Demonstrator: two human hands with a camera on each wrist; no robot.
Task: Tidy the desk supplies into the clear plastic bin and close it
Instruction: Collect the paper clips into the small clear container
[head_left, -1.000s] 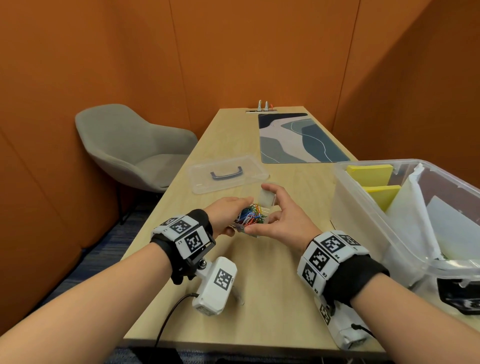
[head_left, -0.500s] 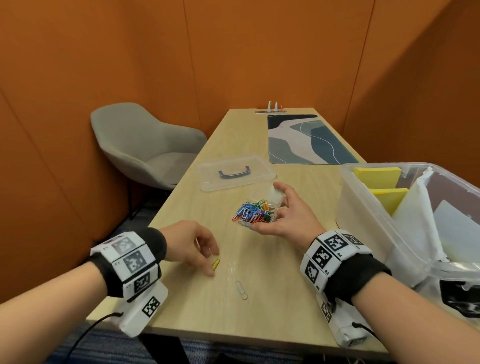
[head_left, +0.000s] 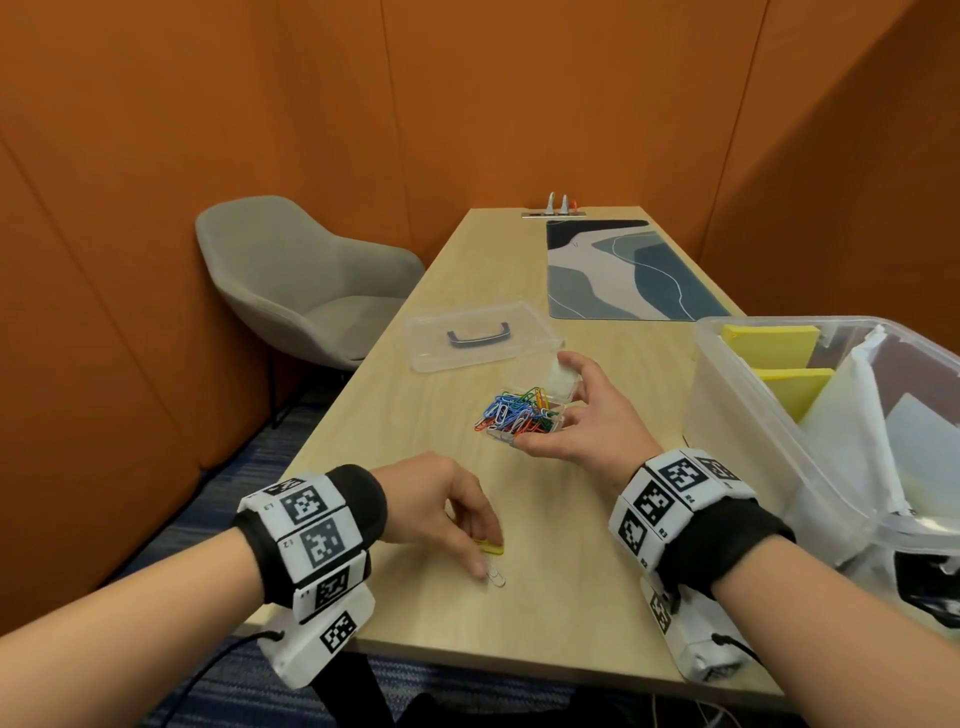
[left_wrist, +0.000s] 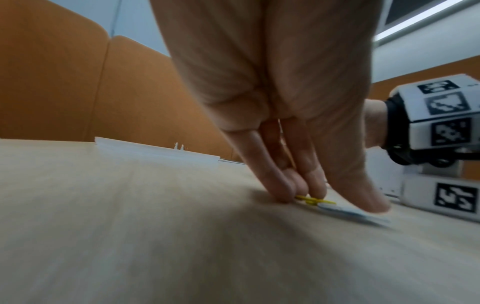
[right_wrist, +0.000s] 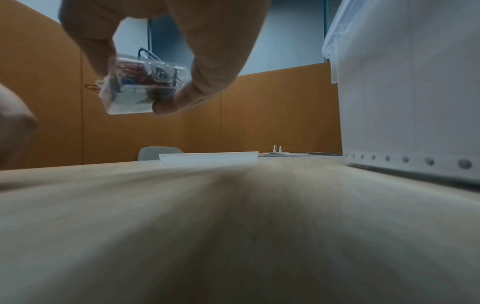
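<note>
Bin (head_left: 737, 415) stands at your right, its lid (head_left: 483, 335) lying apart; your right hand (head_left: 587, 415) pinches the open paperclip box (head_left: 524, 421) above the desk, while your left hand (head_left: 441, 504), nearer, presses fingertips (left_wrist: 283, 193) onto the yellow clip (head_left: 491, 545) lying crosswise just beneath

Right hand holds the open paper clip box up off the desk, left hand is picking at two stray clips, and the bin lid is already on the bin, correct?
Not quite: the bin lid lies on the desk, apart from the open bin, as the head view shows. The rest is right.
</note>
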